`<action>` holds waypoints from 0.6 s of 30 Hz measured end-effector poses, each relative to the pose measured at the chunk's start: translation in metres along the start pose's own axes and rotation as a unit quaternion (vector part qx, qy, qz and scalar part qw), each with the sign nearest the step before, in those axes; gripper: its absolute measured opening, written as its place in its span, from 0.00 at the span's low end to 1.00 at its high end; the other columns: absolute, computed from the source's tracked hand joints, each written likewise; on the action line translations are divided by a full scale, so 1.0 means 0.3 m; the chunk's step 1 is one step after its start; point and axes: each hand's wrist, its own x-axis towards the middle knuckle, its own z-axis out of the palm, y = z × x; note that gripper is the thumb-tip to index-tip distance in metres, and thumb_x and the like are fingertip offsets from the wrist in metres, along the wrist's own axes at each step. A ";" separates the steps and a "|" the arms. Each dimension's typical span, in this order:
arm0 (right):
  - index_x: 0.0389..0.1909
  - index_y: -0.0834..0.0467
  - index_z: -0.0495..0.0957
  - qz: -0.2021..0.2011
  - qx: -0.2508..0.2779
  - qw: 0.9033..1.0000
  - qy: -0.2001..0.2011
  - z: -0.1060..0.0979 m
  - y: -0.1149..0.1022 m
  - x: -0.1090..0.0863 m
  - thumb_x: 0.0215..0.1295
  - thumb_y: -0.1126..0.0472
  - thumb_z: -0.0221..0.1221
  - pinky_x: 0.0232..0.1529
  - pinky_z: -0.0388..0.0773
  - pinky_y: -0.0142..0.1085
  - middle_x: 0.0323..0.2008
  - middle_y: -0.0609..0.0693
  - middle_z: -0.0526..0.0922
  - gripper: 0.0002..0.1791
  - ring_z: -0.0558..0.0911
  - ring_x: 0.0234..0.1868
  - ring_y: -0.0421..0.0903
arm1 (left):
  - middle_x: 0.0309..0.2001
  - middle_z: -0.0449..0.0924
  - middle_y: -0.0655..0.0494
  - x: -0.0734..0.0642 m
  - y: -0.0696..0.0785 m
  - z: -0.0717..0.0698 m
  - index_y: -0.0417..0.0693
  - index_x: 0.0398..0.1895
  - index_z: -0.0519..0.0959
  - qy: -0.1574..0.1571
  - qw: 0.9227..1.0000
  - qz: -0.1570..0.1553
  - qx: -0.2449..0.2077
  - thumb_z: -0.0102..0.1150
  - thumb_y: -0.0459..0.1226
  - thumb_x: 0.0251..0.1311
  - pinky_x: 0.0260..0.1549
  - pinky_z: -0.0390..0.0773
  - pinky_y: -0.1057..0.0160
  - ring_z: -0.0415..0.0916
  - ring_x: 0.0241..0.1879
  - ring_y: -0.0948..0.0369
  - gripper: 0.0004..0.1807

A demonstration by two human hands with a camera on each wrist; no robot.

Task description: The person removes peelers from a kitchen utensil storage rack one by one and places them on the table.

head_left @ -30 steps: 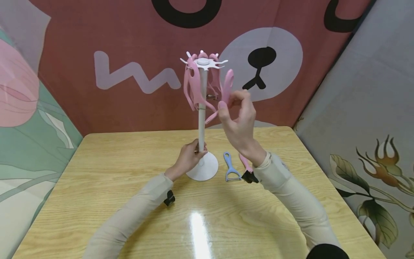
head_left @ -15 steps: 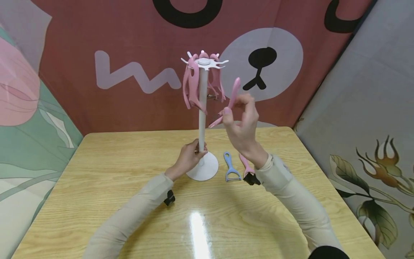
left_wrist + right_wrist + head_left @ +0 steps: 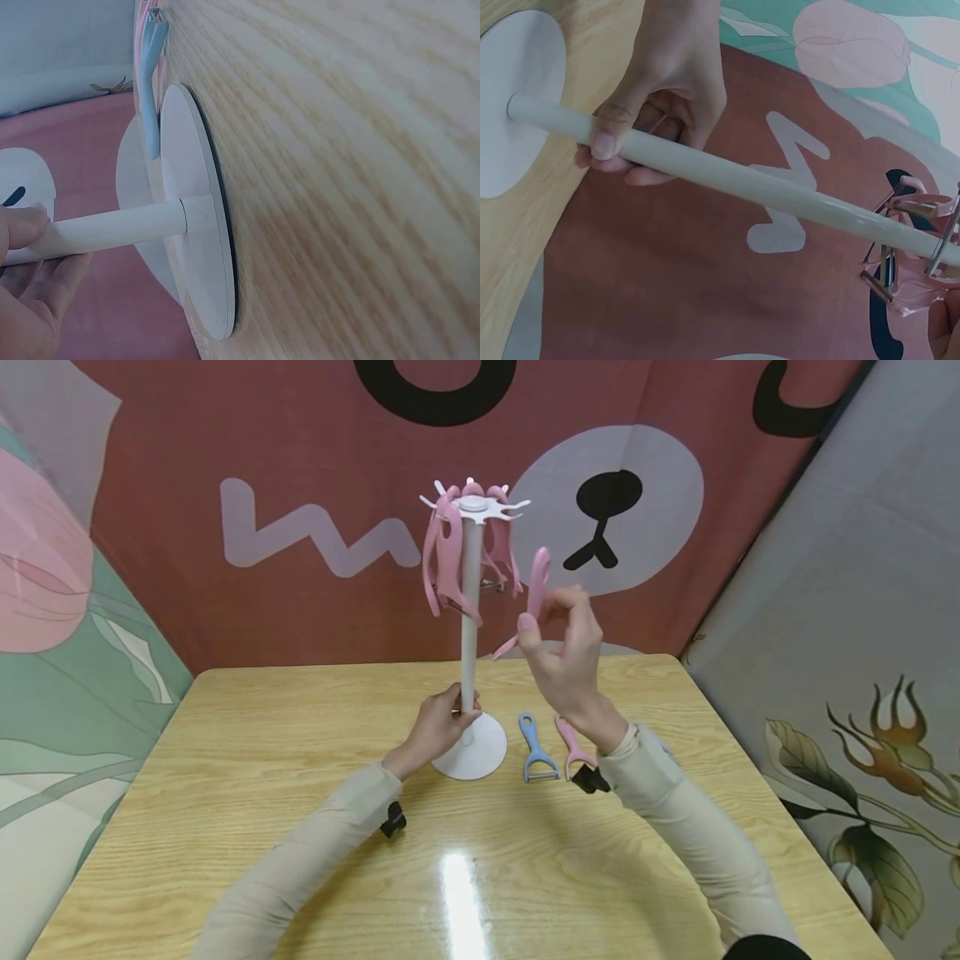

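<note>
A white stand with a slim pole (image 3: pixel 469 643) and round base (image 3: pixel 483 760) stands on the table. My left hand (image 3: pixel 433 727) grips the pole low down, fingers and thumb around it, as the right wrist view also shows. Several pink peelers (image 3: pixel 450 556) hang from the white hooks (image 3: pixel 491 510) at its top. Right of the pole, my right hand (image 3: pixel 568 647) pinches another pink peeler (image 3: pixel 539 578) between thumb and fingers, handle up and blade end slanting down left. This one is apart from the hooks in the head view; the hand hides part of it.
On the wooden table (image 3: pixel 300 735), right of the base, lie a blue peeler (image 3: pixel 529 735) and a pink peeler (image 3: pixel 568 737), which the right wrist's black camera (image 3: pixel 591 779) partly covers. A red printed cloth (image 3: pixel 315 435) hangs behind the table.
The right hand has drawn the pink peeler away from the hanging ones, to the right and slightly down. The left hand stays on the pole.
</note>
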 end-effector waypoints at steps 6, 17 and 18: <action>0.36 0.70 0.70 0.016 -0.020 0.999 -0.024 -0.022 0.015 -0.017 0.62 0.57 0.57 0.33 0.73 0.32 0.28 0.60 0.72 0.17 0.75 0.28 0.47 | 0.37 0.83 0.49 -0.001 0.000 0.000 0.34 0.45 0.78 -0.001 1.000 0.002 -0.002 0.65 0.29 0.62 0.40 0.83 0.66 0.84 0.38 0.56 0.10; 0.38 0.69 0.71 0.053 -0.031 0.996 -0.064 -0.044 0.031 -0.043 0.63 0.55 0.57 0.32 0.75 0.32 0.30 0.59 0.73 0.18 0.76 0.29 0.48 | 0.36 0.84 0.50 -0.001 0.001 0.002 0.35 0.44 0.78 0.002 1.000 0.007 -0.003 0.66 0.29 0.61 0.39 0.83 0.66 0.84 0.38 0.56 0.10; 0.38 0.69 0.71 0.053 -0.035 0.995 -0.071 -0.048 0.032 -0.045 0.63 0.55 0.57 0.32 0.74 0.32 0.30 0.59 0.73 0.18 0.75 0.29 0.48 | 0.36 0.84 0.50 -0.001 0.001 0.002 0.36 0.44 0.78 0.002 1.000 0.006 -0.003 0.66 0.29 0.61 0.39 0.83 0.66 0.84 0.38 0.56 0.10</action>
